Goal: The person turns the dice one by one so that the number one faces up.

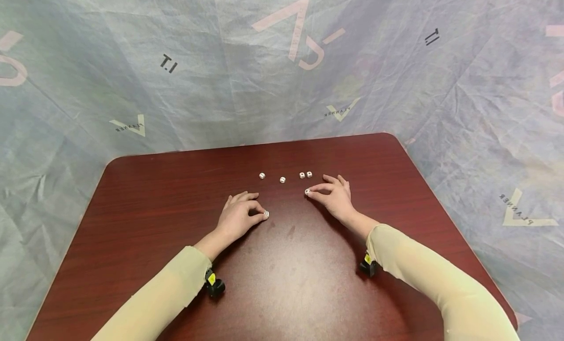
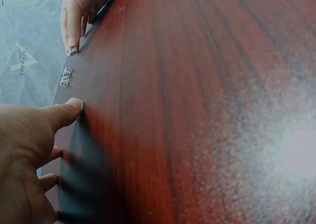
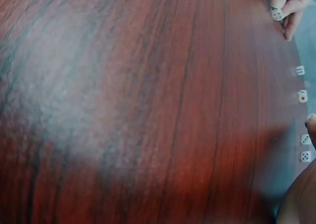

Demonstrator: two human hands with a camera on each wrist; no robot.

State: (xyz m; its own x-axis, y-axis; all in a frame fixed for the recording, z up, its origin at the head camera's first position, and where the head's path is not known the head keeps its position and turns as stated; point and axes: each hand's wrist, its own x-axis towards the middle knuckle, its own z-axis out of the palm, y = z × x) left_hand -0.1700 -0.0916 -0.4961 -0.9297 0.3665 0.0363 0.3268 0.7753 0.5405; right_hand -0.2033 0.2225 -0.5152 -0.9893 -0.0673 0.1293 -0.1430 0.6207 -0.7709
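Observation:
My left hand [image 1: 238, 217] pinches a white die [image 1: 266, 214] between thumb and index finger, close over the table; its other fingers are spread. Farther right and forward, my right hand [image 1: 336, 196] holds another white die [image 1: 307, 191] at the tips of thumb and index finger. Behind the hands lie several more dice: one die [image 1: 262, 176] at the left, a second die [image 1: 282, 180] beside it, and a pair at the right, a die [image 1: 301, 175] almost against its neighbour die [image 1: 309, 174]. In the left wrist view, the left thumb mostly hides the held die.
The dark red wood-grain table [image 1: 176, 184] has rounded corners and a glare patch near its front. A grey printed cloth [image 1: 220, 86] hangs behind it and along its sides. Black wrist cameras hang below both sleeves, one at the left wrist [image 1: 215, 286].

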